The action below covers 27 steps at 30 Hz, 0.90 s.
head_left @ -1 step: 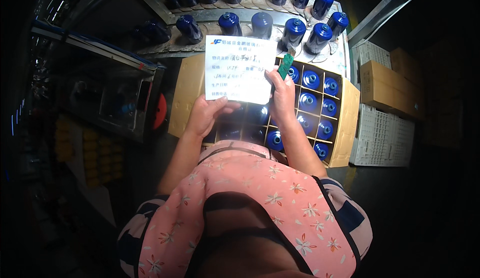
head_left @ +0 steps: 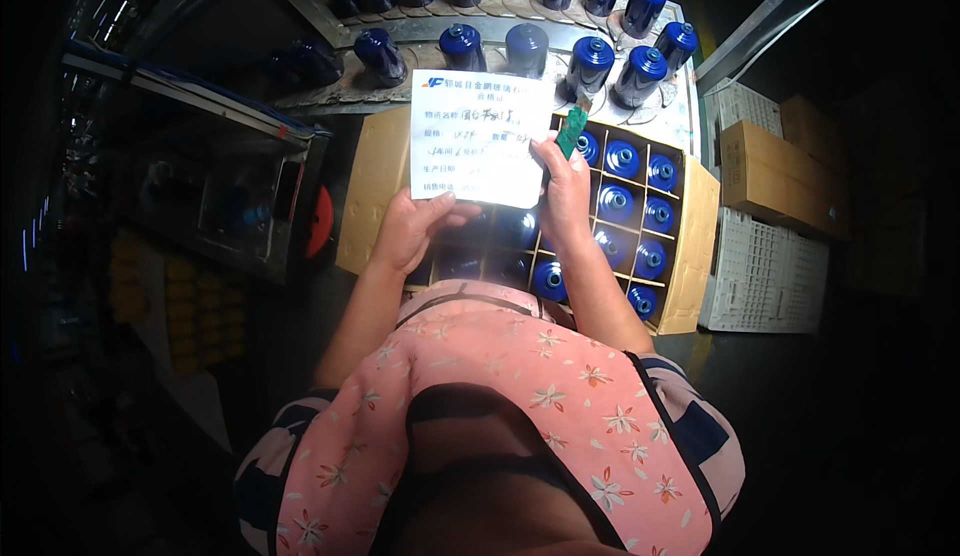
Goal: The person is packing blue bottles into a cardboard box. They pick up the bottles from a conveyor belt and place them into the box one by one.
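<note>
A white paper slip [head_left: 480,141] with printed and handwritten lines is held up in front of me. My left hand [head_left: 410,228] pinches its lower left corner, thumb on the front. My right hand [head_left: 566,191] grips its right edge and also holds a green-wrapped tool [head_left: 571,132] with a short metal tip, which points up and away. Below and behind the slip stands an open cardboard box [head_left: 690,256], its dividers separating several blue glass bottles [head_left: 622,159]. The slip and my hands hide part of the box.
Beyond the box, blue bottles [head_left: 593,61] stand in two rows on a metal-edged conveyor [head_left: 420,34]. On the right, a closed carton [head_left: 785,181] rests by white plastic crates [head_left: 765,276]. A dark metal-framed unit [head_left: 250,181] with a red disc [head_left: 320,222] stands left.
The front row of bottles has shifted very slightly right, and the back row very slightly left. My hands, the slip and the green-wrapped tool stay in place.
</note>
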### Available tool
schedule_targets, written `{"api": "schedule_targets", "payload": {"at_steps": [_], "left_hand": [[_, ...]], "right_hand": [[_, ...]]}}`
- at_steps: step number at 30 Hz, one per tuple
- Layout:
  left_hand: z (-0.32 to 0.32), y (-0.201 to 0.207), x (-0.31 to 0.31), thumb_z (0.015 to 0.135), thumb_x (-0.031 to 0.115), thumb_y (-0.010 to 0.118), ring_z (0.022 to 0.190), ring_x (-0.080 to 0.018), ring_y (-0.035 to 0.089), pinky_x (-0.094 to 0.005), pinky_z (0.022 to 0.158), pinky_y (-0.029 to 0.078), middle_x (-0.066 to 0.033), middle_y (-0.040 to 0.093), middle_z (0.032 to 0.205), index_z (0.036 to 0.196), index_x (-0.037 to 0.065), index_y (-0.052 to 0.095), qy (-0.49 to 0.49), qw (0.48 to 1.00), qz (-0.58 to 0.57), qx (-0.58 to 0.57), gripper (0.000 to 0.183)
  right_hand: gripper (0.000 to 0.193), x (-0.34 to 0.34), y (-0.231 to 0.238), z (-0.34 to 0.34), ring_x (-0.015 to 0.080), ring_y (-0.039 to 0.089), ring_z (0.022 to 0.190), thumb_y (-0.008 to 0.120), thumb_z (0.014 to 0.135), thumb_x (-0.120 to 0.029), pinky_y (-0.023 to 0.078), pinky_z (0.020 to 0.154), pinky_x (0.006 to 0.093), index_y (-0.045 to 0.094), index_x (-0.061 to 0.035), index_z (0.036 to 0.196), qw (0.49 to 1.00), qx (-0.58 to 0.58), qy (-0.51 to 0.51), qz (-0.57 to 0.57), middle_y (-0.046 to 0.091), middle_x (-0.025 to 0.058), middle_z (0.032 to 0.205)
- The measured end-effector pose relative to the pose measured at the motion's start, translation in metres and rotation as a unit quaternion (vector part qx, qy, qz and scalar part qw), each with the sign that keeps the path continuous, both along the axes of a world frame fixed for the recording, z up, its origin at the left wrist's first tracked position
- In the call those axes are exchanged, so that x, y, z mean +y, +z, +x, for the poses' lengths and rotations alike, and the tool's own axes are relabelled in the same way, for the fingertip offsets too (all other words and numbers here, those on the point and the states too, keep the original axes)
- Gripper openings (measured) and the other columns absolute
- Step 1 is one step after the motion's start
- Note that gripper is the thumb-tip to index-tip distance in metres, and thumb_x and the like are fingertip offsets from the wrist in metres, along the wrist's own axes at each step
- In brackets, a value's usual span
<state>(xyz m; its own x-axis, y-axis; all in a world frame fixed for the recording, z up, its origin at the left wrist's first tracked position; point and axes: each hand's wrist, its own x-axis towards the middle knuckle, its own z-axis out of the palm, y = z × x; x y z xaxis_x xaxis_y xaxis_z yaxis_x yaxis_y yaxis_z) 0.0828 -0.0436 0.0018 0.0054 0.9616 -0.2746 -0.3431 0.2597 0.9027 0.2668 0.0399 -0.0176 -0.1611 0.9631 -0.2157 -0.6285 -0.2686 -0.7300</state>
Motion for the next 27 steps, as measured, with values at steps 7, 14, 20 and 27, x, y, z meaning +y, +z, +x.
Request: {"api": "schedule_targets", "payload": {"at_steps": [7,14,20,27], "left_hand": [[0.001,-0.002,0.0,0.095,0.008,0.055,0.09,-0.022,0.069,-0.0238,0.072,0.057,-0.0171,0.065,0.108,0.122,-0.009,0.05,0.006,1.0,-0.006,-0.013,0.032],[0.0,-0.004,0.001,0.096,0.007,0.055,0.09,-0.0213,0.069,-0.0234,0.072,0.057,-0.017,0.065,0.108,0.121,-0.009,0.051,0.016,1.0,-0.003,-0.014,0.03],[-0.005,-0.008,0.003,0.096,0.007,0.054,0.09,-0.0211,0.069,-0.0234,0.072,0.057,-0.0177,0.065,0.108,0.121,-0.01,0.051,0.04,0.999,-0.004,-0.015,0.03],[-0.02,-0.012,0.002,0.103,0.025,0.043,0.08,-0.015,0.062,-0.0296,0.07,0.05,-0.0079,0.066,0.093,0.117,0.0,0.057,0.168,0.91,-0.037,-0.378,0.032]], "right_hand": [[0.01,-0.003,0.001,-0.002,0.0072,0.054,0.077,0.061,0.089,-0.011,0.043,0.071,0.0221,0.061,-0.0025,0.093,1.0,0.003,-0.012,-0.014,0.059,-0.0001,0.085],[0.012,-0.001,-0.009,0.008,0.0058,0.052,0.07,0.061,0.09,-0.015,0.039,0.059,0.0192,0.061,-0.0049,0.096,1.0,-0.006,0.004,-0.005,0.06,-0.0004,0.082],[0.017,0.007,-0.02,0.02,0.0099,0.063,0.077,0.061,0.092,-0.021,0.035,0.05,0.0177,0.06,-0.0047,0.098,0.998,-0.067,-0.02,0.002,0.069,0.0088,0.096],[0.019,0.016,-0.042,0.068,0.0152,0.068,0.087,0.058,0.094,-0.021,0.035,0.049,0.0183,0.06,-0.0041,0.101,0.982,-0.156,-0.105,-0.016,0.07,0.0114,0.104]]}}
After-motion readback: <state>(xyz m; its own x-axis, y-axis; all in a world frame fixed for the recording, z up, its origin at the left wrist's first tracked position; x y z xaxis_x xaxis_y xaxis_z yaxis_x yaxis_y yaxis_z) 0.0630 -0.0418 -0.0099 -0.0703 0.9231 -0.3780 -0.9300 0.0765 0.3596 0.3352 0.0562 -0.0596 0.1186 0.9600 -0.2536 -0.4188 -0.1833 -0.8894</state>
